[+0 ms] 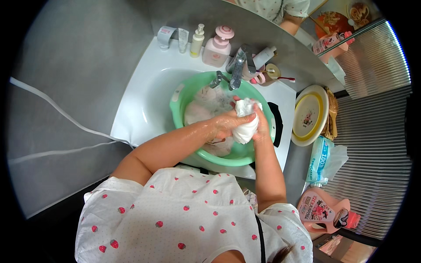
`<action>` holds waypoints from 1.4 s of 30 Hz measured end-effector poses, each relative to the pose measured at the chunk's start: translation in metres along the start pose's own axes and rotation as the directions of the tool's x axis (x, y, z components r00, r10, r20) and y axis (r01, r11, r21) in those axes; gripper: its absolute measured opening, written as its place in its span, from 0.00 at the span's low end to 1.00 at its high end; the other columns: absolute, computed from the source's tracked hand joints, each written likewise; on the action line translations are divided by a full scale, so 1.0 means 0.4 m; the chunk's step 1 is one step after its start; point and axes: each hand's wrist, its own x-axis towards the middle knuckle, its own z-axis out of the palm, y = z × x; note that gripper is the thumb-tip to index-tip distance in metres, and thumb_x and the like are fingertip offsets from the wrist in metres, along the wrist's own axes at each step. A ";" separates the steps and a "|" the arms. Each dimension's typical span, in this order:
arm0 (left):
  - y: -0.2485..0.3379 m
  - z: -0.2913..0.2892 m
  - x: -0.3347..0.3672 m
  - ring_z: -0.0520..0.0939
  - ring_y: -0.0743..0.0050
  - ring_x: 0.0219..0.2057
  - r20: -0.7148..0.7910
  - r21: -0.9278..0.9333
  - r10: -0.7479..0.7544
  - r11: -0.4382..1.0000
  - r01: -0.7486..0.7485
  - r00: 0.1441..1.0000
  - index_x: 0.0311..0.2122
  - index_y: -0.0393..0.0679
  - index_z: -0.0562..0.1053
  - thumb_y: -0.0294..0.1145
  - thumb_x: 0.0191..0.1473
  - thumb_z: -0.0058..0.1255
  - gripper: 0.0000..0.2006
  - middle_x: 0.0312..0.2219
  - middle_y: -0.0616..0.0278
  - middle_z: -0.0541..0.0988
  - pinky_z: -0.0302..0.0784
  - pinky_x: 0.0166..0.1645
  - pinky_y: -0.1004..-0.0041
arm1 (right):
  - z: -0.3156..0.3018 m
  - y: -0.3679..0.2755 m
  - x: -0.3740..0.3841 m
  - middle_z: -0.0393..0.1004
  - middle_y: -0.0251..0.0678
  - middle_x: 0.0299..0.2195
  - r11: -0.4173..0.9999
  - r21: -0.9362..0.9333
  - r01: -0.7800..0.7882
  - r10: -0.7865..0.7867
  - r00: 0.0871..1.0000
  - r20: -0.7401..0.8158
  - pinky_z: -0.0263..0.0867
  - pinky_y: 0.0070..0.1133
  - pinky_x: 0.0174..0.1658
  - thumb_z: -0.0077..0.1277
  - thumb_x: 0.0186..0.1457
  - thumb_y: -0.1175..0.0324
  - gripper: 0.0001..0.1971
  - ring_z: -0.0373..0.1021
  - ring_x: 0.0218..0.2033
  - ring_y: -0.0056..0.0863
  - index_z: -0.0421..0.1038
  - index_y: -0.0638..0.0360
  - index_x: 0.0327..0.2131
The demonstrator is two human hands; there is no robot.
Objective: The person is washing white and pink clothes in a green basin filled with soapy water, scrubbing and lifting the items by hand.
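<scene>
A bunched white cloth (pixel 246 127) is gripped between my two hands above a green basin (pixel 177 115). From the left, my left hand (pixel 227 124) closes on the cloth, its thumb lying across the front. On the cloth's right side, my right hand (pixel 262 125) wraps around it, with some fingers hidden behind the folds. Both hands and the left forearm look wet. Inside the basin, pale fabric (pixel 197 113) lies soaking in sudsy water. The chrome faucet (pixel 237 72) reaches over the basin's far rim.
The basin sits in a white sink (pixel 147 103). Along the back ledge stand a pink pump bottle (pixel 216 49), a small white pump bottle (pixel 197 41) and a cup with toothbrushes (pixel 272 72). To the right are a yellow-rimmed bowl (pixel 296 115), a tissue pack (pixel 318 162) and a pink detergent jug (pixel 316 206).
</scene>
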 end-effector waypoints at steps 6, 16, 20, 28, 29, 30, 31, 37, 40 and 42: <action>0.038 0.016 -0.012 0.67 0.71 0.41 0.027 0.156 0.050 0.986 -0.054 0.998 0.46 0.44 0.55 0.40 0.42 0.49 0.27 0.38 0.63 0.66 0.65 0.43 0.67 | 0.080 -0.038 0.011 0.67 0.45 0.34 0.791 -0.539 0.290 -0.295 0.952 0.081 0.64 0.20 0.32 0.44 0.40 0.79 0.09 0.65 0.29 0.27 0.57 0.60 0.28; 0.146 0.059 -0.019 0.71 0.73 0.35 0.037 0.365 0.036 0.930 -0.047 0.999 0.40 0.42 0.61 0.26 0.37 0.52 0.21 0.33 0.63 0.68 0.70 0.36 0.70 | 0.194 -0.099 0.020 0.65 0.36 0.22 0.707 -0.539 0.457 -0.304 0.885 0.352 0.62 0.22 0.32 0.46 0.43 0.77 0.10 0.64 0.25 0.24 0.53 0.55 0.23; 0.162 0.063 -0.019 0.72 0.73 0.32 -0.022 0.528 -0.020 0.848 0.029 1.000 0.39 0.41 0.61 0.28 0.35 0.53 0.21 0.31 0.63 0.69 0.71 0.31 0.72 | 0.184 -0.102 0.040 0.62 0.32 0.20 0.669 -0.529 0.521 -0.330 0.847 0.417 0.60 0.19 0.28 0.47 0.44 0.72 0.09 0.61 0.22 0.20 0.55 0.55 0.24; 0.137 0.043 -0.002 0.71 0.77 0.27 -0.029 0.673 0.147 0.735 -0.089 0.989 0.37 0.42 0.62 0.30 0.34 0.53 0.21 0.26 0.64 0.69 0.68 0.21 0.76 | 0.168 -0.080 0.064 0.57 0.28 0.14 0.461 -0.720 0.518 -0.427 0.841 0.332 0.55 0.16 0.23 0.44 0.47 0.66 0.08 0.54 0.16 0.17 0.59 0.58 0.24; 0.132 0.036 0.004 0.71 0.76 0.28 -0.017 0.718 0.211 0.682 -0.135 0.977 0.37 0.43 0.63 0.31 0.34 0.53 0.21 0.27 0.64 0.69 0.69 0.24 0.75 | 0.164 -0.076 0.070 0.57 0.27 0.13 0.351 -0.770 0.533 -0.475 0.810 0.344 0.54 0.15 0.21 0.45 0.47 0.65 0.09 0.54 0.15 0.16 0.60 0.59 0.23; 0.125 0.026 0.011 0.71 0.75 0.28 -0.003 0.761 0.277 0.625 -0.178 0.961 0.37 0.43 0.63 0.32 0.33 0.53 0.21 0.27 0.64 0.69 0.69 0.26 0.75 | 0.158 -0.072 0.079 0.57 0.27 0.13 0.352 -0.769 0.534 -0.476 0.810 0.344 0.54 0.15 0.21 0.45 0.47 0.65 0.09 0.54 0.15 0.16 0.60 0.59 0.23; 0.112 0.000 0.039 0.71 0.75 0.28 -0.003 0.761 0.278 0.623 -0.178 0.961 0.37 0.43 0.63 0.32 0.33 0.53 0.21 0.27 0.64 0.69 0.69 0.26 0.75 | 0.150 -0.067 0.089 0.58 0.28 0.13 0.292 -0.785 0.546 -0.527 0.777 0.344 0.54 0.15 0.21 0.45 0.47 0.65 0.09 0.54 0.14 0.15 0.60 0.59 0.22; 0.091 -0.001 0.046 0.69 0.73 0.36 -0.028 0.963 0.301 0.263 -0.055 0.953 0.39 0.42 0.64 0.34 0.35 0.52 0.22 0.32 0.63 0.69 0.61 0.42 0.72 | 0.126 -0.036 0.082 0.59 0.28 0.13 0.356 -0.801 0.482 -0.630 0.757 0.176 0.54 0.14 0.20 0.46 0.46 0.68 0.07 0.55 0.14 0.15 0.63 0.62 0.26; 0.108 -0.021 0.000 0.68 0.73 0.37 0.059 0.737 0.134 0.662 -0.134 0.989 0.41 0.41 0.61 0.36 0.31 0.56 0.28 0.34 0.62 0.68 0.62 0.42 0.75 | 0.143 -0.038 0.052 0.59 0.27 0.14 0.473 -0.763 0.441 -0.521 0.838 0.161 0.56 0.14 0.22 0.46 0.45 0.70 0.08 0.56 0.16 0.15 0.63 0.63 0.31; 0.120 -0.027 -0.019 0.65 0.73 0.41 0.215 0.471 0.169 0.845 -0.254 0.962 0.48 0.42 0.52 0.33 0.36 0.53 0.32 0.38 0.63 0.63 0.60 0.45 0.75 | 0.160 -0.040 0.033 0.62 0.28 0.15 0.614 -0.613 0.497 -0.500 0.846 0.185 0.56 0.13 0.22 0.48 0.43 0.71 0.10 0.59 0.17 0.15 0.64 0.63 0.32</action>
